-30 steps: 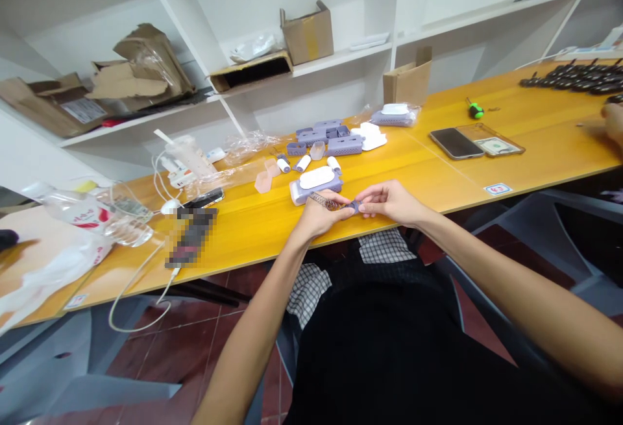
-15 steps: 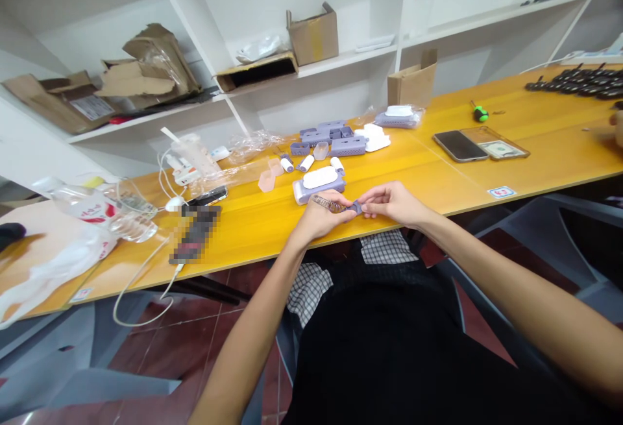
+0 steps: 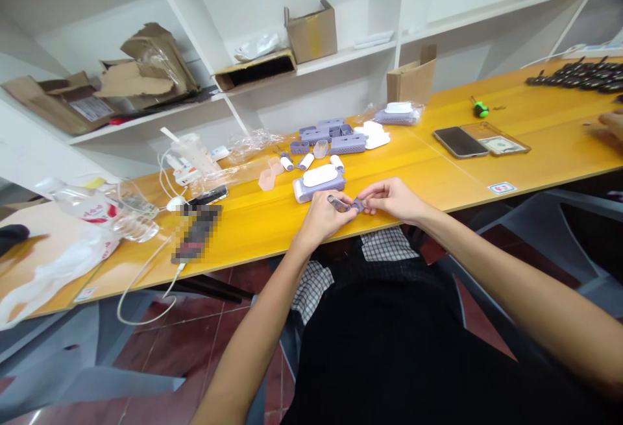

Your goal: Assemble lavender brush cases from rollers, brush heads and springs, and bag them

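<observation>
My left hand [image 3: 324, 217] is closed on a small metal coil spring [image 3: 337, 202] just above the front edge of the orange table [image 3: 438, 175]. My right hand [image 3: 392, 197] pinches a small purple plastic piece [image 3: 358, 204] that meets the spring's end. Both hands touch at the fingertips. Just behind them lies a purple and white device [image 3: 318, 182]. Further back sit several purple plastic housings [image 3: 331, 137] and small white rollers [image 3: 305, 162].
A phone [image 3: 455, 142] and a clear case holding a banknote [image 3: 496, 141] lie to the right, a green screwdriver [image 3: 479, 109] beyond. Another person's hand [image 3: 612, 124] rests at the far right near dark parts [image 3: 579, 76]. Bottles [image 3: 92, 211], cables and a plastic bag crowd the left. Shelves hold cardboard boxes [image 3: 311, 32].
My left hand has curled further over the spring and both hands have shifted slightly away from me on the table. The view has moved a little.
</observation>
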A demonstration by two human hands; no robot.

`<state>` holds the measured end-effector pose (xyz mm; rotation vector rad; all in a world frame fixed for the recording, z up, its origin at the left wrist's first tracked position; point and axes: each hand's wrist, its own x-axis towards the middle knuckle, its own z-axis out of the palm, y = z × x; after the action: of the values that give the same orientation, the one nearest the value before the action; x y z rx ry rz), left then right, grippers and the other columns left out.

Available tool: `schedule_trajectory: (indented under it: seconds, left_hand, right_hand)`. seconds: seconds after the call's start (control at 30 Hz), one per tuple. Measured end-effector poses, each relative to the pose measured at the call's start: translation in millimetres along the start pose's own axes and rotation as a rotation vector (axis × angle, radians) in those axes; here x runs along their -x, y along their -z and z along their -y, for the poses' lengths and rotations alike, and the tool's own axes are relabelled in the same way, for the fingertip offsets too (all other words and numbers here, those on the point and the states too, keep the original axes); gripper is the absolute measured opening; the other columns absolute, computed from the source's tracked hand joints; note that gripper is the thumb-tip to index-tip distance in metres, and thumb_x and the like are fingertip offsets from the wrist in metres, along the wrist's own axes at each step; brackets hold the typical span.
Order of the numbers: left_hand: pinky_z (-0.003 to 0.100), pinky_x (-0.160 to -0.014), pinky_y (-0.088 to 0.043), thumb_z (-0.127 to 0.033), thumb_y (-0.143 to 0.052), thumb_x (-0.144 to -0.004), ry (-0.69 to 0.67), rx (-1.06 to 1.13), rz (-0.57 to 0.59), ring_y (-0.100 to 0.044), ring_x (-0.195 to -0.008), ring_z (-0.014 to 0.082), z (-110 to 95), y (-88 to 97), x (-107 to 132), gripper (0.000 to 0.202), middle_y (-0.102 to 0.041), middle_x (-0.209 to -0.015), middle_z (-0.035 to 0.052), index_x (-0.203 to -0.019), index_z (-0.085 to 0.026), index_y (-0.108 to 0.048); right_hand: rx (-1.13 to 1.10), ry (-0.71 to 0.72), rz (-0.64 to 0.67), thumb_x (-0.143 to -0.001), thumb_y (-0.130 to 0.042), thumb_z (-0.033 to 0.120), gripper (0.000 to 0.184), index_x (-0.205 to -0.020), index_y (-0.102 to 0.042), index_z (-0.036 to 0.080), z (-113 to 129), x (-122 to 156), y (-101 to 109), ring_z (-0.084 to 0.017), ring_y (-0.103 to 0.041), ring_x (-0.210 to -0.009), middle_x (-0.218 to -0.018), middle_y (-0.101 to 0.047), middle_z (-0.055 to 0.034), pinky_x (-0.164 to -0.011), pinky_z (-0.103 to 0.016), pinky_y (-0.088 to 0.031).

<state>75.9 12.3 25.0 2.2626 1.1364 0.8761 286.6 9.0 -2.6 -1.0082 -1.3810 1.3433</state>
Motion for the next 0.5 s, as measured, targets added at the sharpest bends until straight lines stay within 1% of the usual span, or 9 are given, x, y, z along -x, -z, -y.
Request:
schedule_trajectory:
  seconds: [0.17, 0.27, 0.33, 0.43, 0.5]
  left_hand:
    - [0.032, -0.074, -0.053, -0.020, -0.075, -0.081, -0.132, -0.132, 0.030, -0.069, -0.073, 0.0183, -1.1, -0.2, 0.7, 0.010, -0.079, -0.085, 0.0051, -0.088, -0.020, -0.083]
    - [0.034, -0.077, -0.053, -0.017, -0.073, -0.080, -0.177, -0.174, 0.050, -0.069, -0.075, 0.0192, -3.1, 0.3, 0.0, 0.011, -0.079, -0.083, 0.0050, -0.086, -0.019, -0.082]
    - [0.033, -0.075, -0.052, -0.016, -0.072, -0.079, -0.165, -0.160, 0.058, -0.069, -0.073, 0.0185, -4.4, 0.1, -0.4, 0.012, -0.079, -0.082, 0.0046, -0.086, -0.019, -0.082]
    - [0.030, -0.067, -0.049, -0.018, -0.071, -0.077, -0.090, -0.109, 0.056, -0.064, -0.065, 0.0161, -6.8, -1.9, -0.3, 0.013, -0.077, -0.076, 0.0030, -0.086, -0.018, -0.081]
    - [0.030, -0.064, -0.048, -0.018, -0.071, -0.075, -0.038, -0.085, 0.032, -0.061, -0.062, 0.0154, -8.8, -4.1, 0.2, 0.013, -0.076, -0.073, 0.0023, -0.084, -0.019, -0.080]
  right_hand:
    - [-0.007, -0.013, -0.017, -0.062, -0.088, 0.025, 0.022, -0.081, -0.080, 0.016, -0.1, 0.4, 1.8, -0.015, -0.066, -0.056, -0.067, -0.076, -0.0057, -0.060, -0.031, -0.057]
    - [0.012, -0.032, -0.011, -0.062, -0.088, 0.025, 0.023, -0.081, -0.080, 0.016, 0.6, 1.6, 2.3, -0.015, -0.066, -0.055, -0.066, -0.076, -0.0052, -0.060, -0.031, -0.058]
    - [0.018, -0.035, -0.012, -0.063, -0.088, 0.026, 0.023, -0.081, -0.080, 0.017, 1.1, 2.1, 2.4, -0.015, -0.066, -0.056, -0.066, -0.075, -0.0049, -0.061, -0.032, -0.058]
    - [0.023, -0.032, -0.010, -0.063, -0.087, 0.025, 0.022, -0.081, -0.079, 0.017, 1.4, 2.2, 2.3, -0.016, -0.067, -0.056, -0.066, -0.075, -0.0046, -0.061, -0.032, -0.058]
    - [0.027, -0.030, -0.008, -0.063, -0.086, 0.025, 0.021, -0.082, -0.080, 0.017, 1.3, 2.1, 2.0, -0.016, -0.067, -0.056, -0.066, -0.075, -0.0048, -0.062, -0.032, -0.058]
